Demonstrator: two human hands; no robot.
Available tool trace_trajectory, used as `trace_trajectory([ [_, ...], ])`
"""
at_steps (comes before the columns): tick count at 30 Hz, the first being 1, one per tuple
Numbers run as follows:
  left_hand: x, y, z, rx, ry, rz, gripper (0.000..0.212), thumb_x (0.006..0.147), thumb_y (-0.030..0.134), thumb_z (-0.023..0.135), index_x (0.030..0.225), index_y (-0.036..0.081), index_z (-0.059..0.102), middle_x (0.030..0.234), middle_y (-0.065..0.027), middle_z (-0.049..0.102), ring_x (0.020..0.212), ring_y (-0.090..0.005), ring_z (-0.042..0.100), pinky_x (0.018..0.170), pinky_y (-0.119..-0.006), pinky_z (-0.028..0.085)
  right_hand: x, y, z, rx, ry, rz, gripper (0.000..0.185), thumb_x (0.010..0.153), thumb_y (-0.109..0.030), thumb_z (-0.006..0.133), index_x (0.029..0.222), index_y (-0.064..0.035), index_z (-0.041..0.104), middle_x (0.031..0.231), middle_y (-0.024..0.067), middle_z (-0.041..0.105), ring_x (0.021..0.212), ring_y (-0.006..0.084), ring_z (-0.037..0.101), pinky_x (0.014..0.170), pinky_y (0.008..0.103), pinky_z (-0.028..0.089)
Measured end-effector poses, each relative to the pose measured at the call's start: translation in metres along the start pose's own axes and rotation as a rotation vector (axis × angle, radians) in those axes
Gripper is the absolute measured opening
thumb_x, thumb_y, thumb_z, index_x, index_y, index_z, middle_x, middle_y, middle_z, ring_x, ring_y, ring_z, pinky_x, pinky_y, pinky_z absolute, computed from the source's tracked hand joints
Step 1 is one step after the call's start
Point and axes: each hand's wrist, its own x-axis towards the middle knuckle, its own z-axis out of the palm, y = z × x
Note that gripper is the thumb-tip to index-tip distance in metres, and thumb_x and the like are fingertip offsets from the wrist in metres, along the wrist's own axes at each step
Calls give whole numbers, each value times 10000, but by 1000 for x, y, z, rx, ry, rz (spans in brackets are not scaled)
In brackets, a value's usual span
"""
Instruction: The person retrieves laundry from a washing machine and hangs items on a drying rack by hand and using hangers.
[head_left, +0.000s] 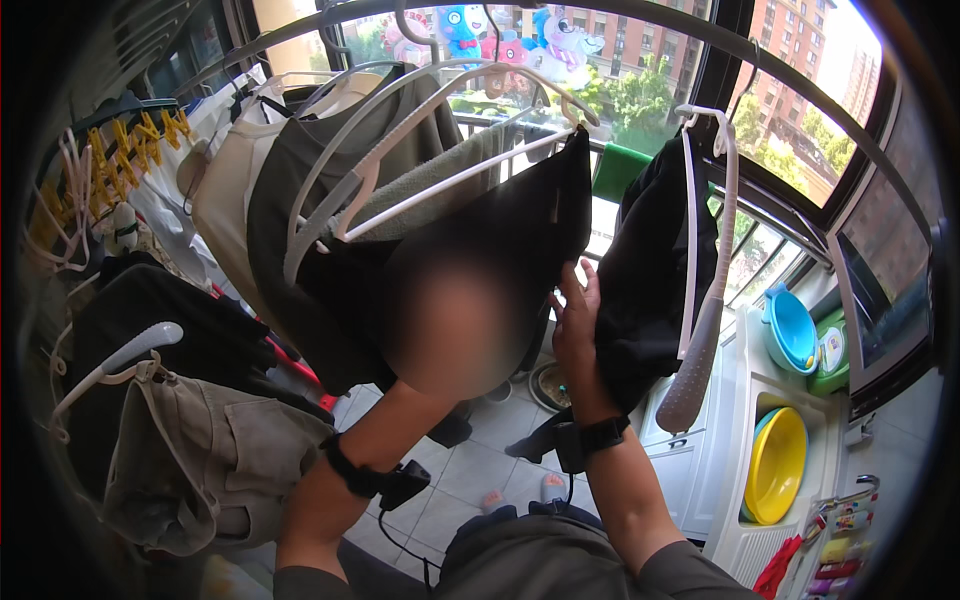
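Observation:
A black garment (517, 210) hangs from a white and grey plastic hanger (450, 184) in front of me. My left hand (457, 330) is over the lower part of this garment, but a blurred patch covers it, so its fingers cannot be made out. At the garment's right edge is my right hand (576, 304), with its fingers raised and some hidden at the cloth; whether it grips the cloth is unclear. Close to its right hangs another black garment (649, 277), beside a grey-tipped hanger (705, 330). Both wrists carry black straps with small devices.
Shirts (281, 180) and yellow clothes pegs (124, 150) hang at the left, above grey shorts (217, 457). A curved metal rail (645, 19) crosses overhead. At the right, a yellow basin (778, 465) lies in a white sink, with a blue basin (791, 330) beyond it. A bowl-like container (551, 386) stands on the tiles.

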Motion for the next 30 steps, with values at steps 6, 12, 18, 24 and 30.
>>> trace_trajectory([
  [6, 10, 10, -49, 134, -556, 4, 64, 722, 148, 678, 730, 99, 638, 646, -60, 596, 602, -205, 592, 553, -332, 462, -27, -36, -6, -182, -230, -214, 144, 935, -187, 665, 1005, -66, 634, 762, -62, 609, 647, 29, 507, 582, 185, 375],
  [12, 21, 9, -88, -417, -603, -166, 186, 842, 190, 712, 957, 46, 685, 870, -89, 655, 769, -211, 652, 665, -304, 539, -41, -76, -30, -315, -425, -41, 224, 925, -170, 683, 763, -70, 564, 614, -47, 524, 536, 22, 465, 487, 191, 341],
  [18, 43, 16, -77, -573, -295, -130, 174, 811, 93, 656, 968, 25, 692, 947, -120, 675, 847, -275, 657, 762, -360, 539, -50, -116, -36, -266, -546, 148, 193, 919, -184, 688, 810, -58, 590, 671, -16, 586, 592, 56, 565, 527, 182, 418],
  [24, 68, 26, -57, -549, -263, -294, 208, 758, 46, 621, 950, 17, 696, 971, -129, 681, 851, -301, 652, 772, -382, 531, -53, -137, -38, -123, -673, 259, 117, 938, -137, 631, 995, -35, 646, 860, 19, 670, 660, 75, 602, 564, 187, 456],
  [30, 73, 34, -61, -519, -251, -244, 209, 755, 81, 641, 948, 29, 700, 934, -119, 672, 836, -289, 652, 745, -373, 530, -59, -128, -16, -96, -687, 229, 149, 930, -152, 654, 869, -27, 600, 754, 38, 633, 613, 82, 592, 559, 193, 472],
])
